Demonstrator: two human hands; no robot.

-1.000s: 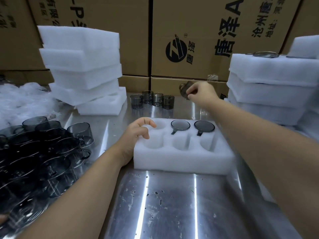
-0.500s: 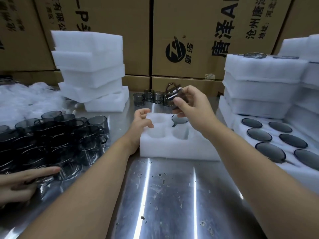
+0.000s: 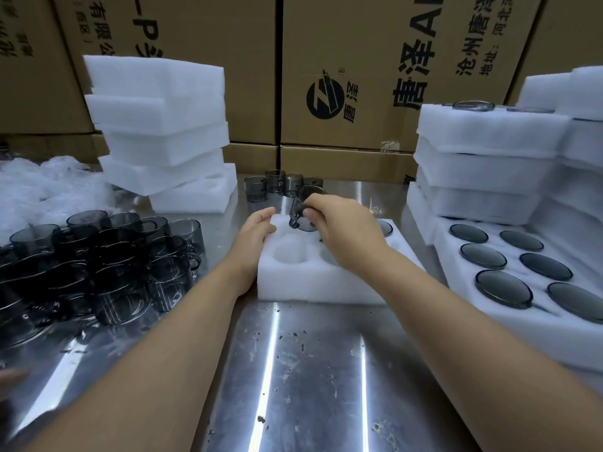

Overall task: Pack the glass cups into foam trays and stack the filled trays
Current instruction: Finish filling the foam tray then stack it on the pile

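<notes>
Glass cup (image 3: 305, 207) tilted over the foam tray (image 3: 326, 285), pinched in our right hand (image 3: 342, 230); our left hand (image 3: 254, 236) grips the tray's edge at nine o'clock. Loose cups (image 3: 98, 262) crowd the counter (image 3: 310, 370) farther toward nine; filled trays (image 3: 483, 148) at three.

On the steel counter (image 3: 310, 370) a white foam tray (image 3: 326, 282) lies at centre. The left grip (image 3: 253, 236) holds its 9 o'clock edge; the right grip (image 3: 342, 230) holds a smoky glass cup (image 3: 301, 207) above its far side. At 9 o'clock is a crowd of loose glass cups (image 3: 107, 256), at 11 a stack of empty foam trays (image 3: 160, 125), at 12 a short row of cups (image 3: 277, 185). At 3 o'clock lies a filled foam tray (image 3: 522, 321), and behind it a stack of trays (image 3: 483, 164), probably filled.
</notes>
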